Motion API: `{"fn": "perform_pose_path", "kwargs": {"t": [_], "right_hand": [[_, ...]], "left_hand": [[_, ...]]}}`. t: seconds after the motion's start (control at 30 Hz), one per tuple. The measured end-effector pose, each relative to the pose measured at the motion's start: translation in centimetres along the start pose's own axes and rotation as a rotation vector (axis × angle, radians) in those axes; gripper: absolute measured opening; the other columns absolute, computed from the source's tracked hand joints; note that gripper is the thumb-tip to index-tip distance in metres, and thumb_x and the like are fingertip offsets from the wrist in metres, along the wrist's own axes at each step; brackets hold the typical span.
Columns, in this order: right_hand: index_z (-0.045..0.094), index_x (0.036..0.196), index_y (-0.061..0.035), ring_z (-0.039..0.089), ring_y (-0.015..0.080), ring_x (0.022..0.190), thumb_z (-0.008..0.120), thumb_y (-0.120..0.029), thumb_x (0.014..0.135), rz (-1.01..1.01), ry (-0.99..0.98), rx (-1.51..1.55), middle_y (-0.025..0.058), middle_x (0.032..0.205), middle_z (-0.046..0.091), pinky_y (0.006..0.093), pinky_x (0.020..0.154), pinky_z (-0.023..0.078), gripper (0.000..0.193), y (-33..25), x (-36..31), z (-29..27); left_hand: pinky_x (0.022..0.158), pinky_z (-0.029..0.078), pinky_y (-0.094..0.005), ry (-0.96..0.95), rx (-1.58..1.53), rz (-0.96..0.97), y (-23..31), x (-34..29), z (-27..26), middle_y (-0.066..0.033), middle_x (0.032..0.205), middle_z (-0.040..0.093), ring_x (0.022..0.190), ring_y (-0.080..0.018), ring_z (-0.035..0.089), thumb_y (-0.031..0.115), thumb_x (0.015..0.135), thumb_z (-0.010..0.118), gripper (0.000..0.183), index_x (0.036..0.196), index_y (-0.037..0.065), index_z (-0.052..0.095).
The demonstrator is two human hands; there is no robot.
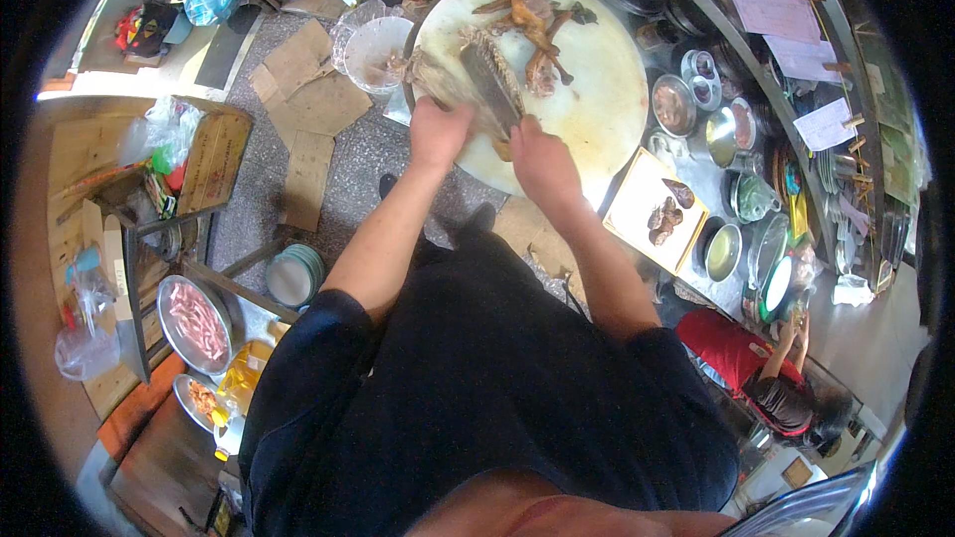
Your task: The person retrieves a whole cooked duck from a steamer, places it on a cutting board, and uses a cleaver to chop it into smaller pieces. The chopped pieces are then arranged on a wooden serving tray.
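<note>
Brown cooked meat (453,75) lies partly cut; right hand (540,161) grips cleaver (490,88), left hand (438,131) maybe presses it; more (537,30) waits.

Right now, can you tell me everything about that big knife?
The cleaver has a broad, dark grey rectangular blade that looks like metal. It lies slanted over the round pale chopping board, its blade reaching away from the person. The right hand grips its handle, which is hidden. The left hand presses the cooked meat just beside the blade. More browned meat pieces lie farther up the board.
</note>
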State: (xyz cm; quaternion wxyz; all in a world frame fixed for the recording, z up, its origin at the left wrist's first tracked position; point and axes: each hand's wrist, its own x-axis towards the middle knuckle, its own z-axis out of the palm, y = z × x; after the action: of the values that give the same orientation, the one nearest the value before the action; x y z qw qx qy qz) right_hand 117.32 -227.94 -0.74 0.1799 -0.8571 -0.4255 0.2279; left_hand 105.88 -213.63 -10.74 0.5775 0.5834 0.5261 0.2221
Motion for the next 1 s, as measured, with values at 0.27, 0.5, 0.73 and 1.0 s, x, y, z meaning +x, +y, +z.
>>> {"fn": "perform_pose_path", "kwargs": {"t": [0.27,0.5,0.73,1.0], "right_hand": [[0.053,0.110,-0.0012,0.069,0.0558,0.075,0.050,-0.026,0.113,-0.099,0.156,0.065,0.0313,0.079,0.070,0.0638,0.070,0.056,0.025,0.4,-0.3,-1.0],[0.056,0.106,0.0011,0.070,0.0564,0.080,0.052,-0.027,0.113,-0.088,0.090,0.042,0.0326,0.083,0.071,0.0635,0.069,0.057,0.029,3.2,2.0,2.7],[0.059,0.104,0.0032,0.070,0.0569,0.084,0.052,-0.029,0.112,-0.127,0.132,0.155,0.0357,0.088,0.071,0.0629,0.076,0.057,0.034,3.4,2.0,-1.4],[0.059,0.105,0.0039,0.072,0.0562,0.085,0.050,-0.016,0.111,-0.112,0.014,0.038,0.0356,0.088,0.072,0.0641,0.079,0.057,0.023,1.8,-3.7,-2.6]], "left_hand": [[0.063,0.063,-0.0404,0.180,0.009,0.063,-0.4,-0.2,1.8,-0.0233,0.100,0.076,0.077,-0.0291,0.076,0.012,0.091,0.077,0.039,0.117,-0.012,0.063],[0.094,0.059,-0.0469,0.207,-0.041,0.005,0.9,-2.7,1.3,-0.0295,0.110,0.076,0.104,-0.0411,0.076,0.020,0.085,0.080,0.047,0.117,-0.010,0.065],[0.086,0.060,-0.0402,0.210,-0.412,0.050,0.0,-3.7,1.2,-0.0189,0.110,0.076,0.099,-0.0286,0.075,0.005,0.090,0.072,0.034,0.120,-0.008,0.063],[0.058,0.062,-0.0365,0.291,-0.336,0.086,-1.3,-3.1,1.7,-0.0191,0.109,0.073,0.081,-0.0255,0.075,0.000,0.097,0.065,0.027,0.122,-0.006,0.060]]}}
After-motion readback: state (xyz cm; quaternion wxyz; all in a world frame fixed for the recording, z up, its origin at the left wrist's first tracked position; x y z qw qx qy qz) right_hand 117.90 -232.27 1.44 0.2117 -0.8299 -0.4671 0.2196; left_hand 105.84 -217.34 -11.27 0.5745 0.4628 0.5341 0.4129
